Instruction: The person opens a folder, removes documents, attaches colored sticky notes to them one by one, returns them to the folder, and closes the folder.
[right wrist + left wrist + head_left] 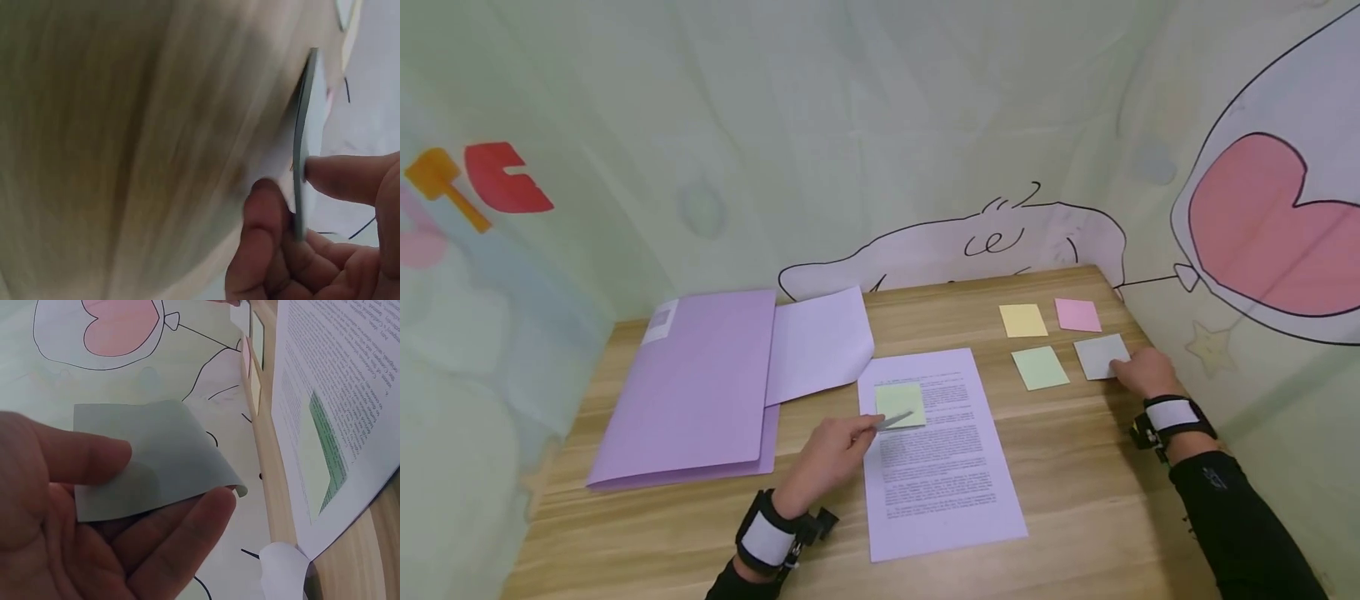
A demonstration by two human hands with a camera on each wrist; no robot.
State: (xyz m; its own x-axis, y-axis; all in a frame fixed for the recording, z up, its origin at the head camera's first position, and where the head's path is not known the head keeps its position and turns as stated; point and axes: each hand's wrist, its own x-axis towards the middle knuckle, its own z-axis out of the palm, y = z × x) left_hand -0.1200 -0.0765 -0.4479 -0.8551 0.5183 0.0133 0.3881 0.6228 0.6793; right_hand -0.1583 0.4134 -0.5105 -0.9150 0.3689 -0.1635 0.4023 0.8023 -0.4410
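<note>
My left hand pinches a single grey-blue sticky note between thumb and fingers, one corner of it curling. It hangs over the printed sheet, where a pale green sticky note lies on the upper text. At the table's right side my right hand grips the near right edge of a pale blue sticky note pad. In the right wrist view the thumb is on the pad's face, with fingers curled at its other side; the pad looks tilted there.
Beside the blue pad lie a green pad, a yellow pad and a pink pad. A purple folder lies at the left, with a blank-looking sheet partly out of it. Printed curtains border the wooden table.
</note>
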